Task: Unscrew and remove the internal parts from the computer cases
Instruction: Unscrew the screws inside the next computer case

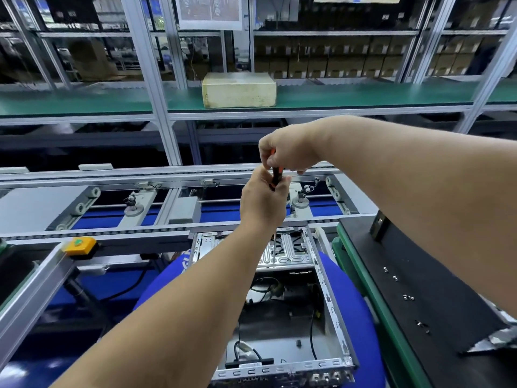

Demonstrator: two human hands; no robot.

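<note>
Head view looks down over two bare forearms that meet above an opened computer case. At far left, a yellow button housing with a green cap sits on the aluminium rail of the conveyor frame, whose rollers and blue belt run across the middle of the picture. Further back, a pale cardboard box rests on a green shelf.

Moving right, the left hand rises from the lower left, its fingers curled around the lower part of a screwdriver with a black and orange handle. The right hand comes in from the right and sits just above the left, its grip closed on the top of the same handle. A thin metal shaft runs down from the hands toward the case.

Directly below them lies the computer case, lid off, resting on a round blue seat or cushion. Its far end holds a stamped metal drive cage; nearer the camera, black cables lie loose on the dark floor of the case.

At right, a black panel lies on a green-edged tabletop, with several small loose screws scattered along it, well apart from the hands.
</note>
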